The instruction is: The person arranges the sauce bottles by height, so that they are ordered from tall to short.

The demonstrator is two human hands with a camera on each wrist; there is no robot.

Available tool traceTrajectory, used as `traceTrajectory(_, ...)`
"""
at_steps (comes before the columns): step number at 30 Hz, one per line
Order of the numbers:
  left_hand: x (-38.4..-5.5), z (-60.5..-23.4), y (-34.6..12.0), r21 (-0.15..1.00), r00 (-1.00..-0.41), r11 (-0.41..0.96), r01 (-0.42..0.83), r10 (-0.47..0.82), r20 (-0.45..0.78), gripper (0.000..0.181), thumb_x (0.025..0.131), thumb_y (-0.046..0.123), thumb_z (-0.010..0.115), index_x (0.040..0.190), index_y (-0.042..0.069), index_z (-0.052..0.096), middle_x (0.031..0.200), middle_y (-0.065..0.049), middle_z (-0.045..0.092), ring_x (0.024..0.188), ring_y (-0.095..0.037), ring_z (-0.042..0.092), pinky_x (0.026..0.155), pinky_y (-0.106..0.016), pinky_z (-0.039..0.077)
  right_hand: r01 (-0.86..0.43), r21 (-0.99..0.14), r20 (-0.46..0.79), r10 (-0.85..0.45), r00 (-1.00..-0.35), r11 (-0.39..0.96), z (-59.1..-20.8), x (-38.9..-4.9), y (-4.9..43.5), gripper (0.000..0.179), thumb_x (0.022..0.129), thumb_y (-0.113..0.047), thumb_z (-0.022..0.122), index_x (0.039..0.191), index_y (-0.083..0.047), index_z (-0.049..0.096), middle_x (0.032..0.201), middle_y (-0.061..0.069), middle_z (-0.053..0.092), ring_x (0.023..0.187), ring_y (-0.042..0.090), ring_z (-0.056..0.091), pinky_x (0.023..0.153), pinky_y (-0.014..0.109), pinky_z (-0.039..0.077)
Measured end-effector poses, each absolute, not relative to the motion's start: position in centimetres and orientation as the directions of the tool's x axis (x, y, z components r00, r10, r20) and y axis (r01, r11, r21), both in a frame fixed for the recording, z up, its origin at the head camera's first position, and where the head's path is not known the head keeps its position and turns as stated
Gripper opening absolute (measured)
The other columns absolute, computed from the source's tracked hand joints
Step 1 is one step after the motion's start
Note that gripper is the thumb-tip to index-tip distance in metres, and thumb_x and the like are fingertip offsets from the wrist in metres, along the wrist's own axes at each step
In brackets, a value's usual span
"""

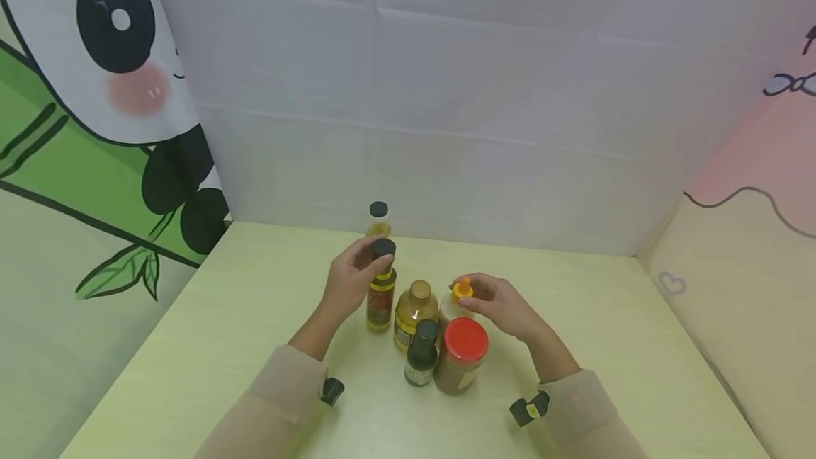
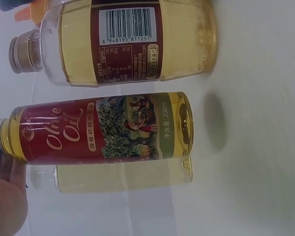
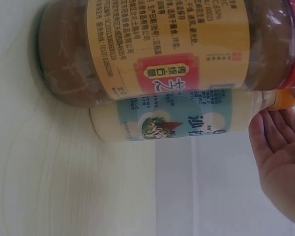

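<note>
beige sleeves (image 1: 274, 399) | black wrist cameras (image 1: 332, 391), seemingly boxy | yellow patch (image 1: 533, 411) on right one

Red-lidded jar (image 1: 464, 353) beside small dark bottle (image 1: 421, 354) on desk (image 1: 612, 317). Pale wall (image 1: 446, 98) behind; panda drawing (image 1: 124, 55) left; right-edge motif (image 1: 797, 83), cut off, possibly a bow.

Outside the left hand (image 1: 347, 280) and right hand (image 1: 502, 307), open surface (image 1: 618, 331) leaves passage; between them stands the squat oil bottle (image 1: 406, 316), with the dark bottle (image 1: 421, 358) and red-lidded jar (image 1: 465, 342) (packed close) barring the near side.
</note>
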State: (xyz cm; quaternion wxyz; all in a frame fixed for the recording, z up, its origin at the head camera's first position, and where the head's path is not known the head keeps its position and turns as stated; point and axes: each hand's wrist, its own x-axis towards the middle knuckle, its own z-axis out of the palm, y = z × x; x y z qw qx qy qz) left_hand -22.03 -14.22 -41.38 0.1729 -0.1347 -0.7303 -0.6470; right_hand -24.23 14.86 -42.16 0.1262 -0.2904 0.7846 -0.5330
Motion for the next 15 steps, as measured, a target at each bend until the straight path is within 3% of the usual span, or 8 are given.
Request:
traceTrajectory(8, -23.1, -41.1, -13.4, 0.891, -0.893, 0.084, 0.447, -0.024, 0.45, 0.038, 0.093, 0.01, 0.068, 0.127, -0.004, 0.058, 0.123, -0.02, 0.061, 0.114, -0.03, 0.059, 0.093, -0.03, 0.049, -0.314, -0.912, 0.105, -0.587, -0.803, 0.266, -41.9, -24.0, 14.8, 0.033, 0.095, -0.011, 0.065, 0.125, -0.001, 0.06, 0.12, 0.013, 0.062, 0.116, 0.03, 0.057, 0.093, 0.035, 0.05)
traceTrajectory(15, -24.0, -41.2, -12.9, 0.878, -0.883, 0.135, 0.46, -0.035, 0.468, 0.041, 0.093, 0.012, 0.068, 0.129, -0.004, 0.057, 0.122, -0.02, 0.061, 0.114, -0.031, 0.059, 0.093, -0.033, 0.049, -0.325, -0.908, 0.116, -0.589, -0.8, 0.263, -42.4, -24.3, 14.9, 0.032, 0.095, -0.012, 0.065, 0.125, -0.001, 0.06, 0.122, 0.014, 0.062, 0.114, 0.032, 0.059, 0.09, 0.035, 0.052)
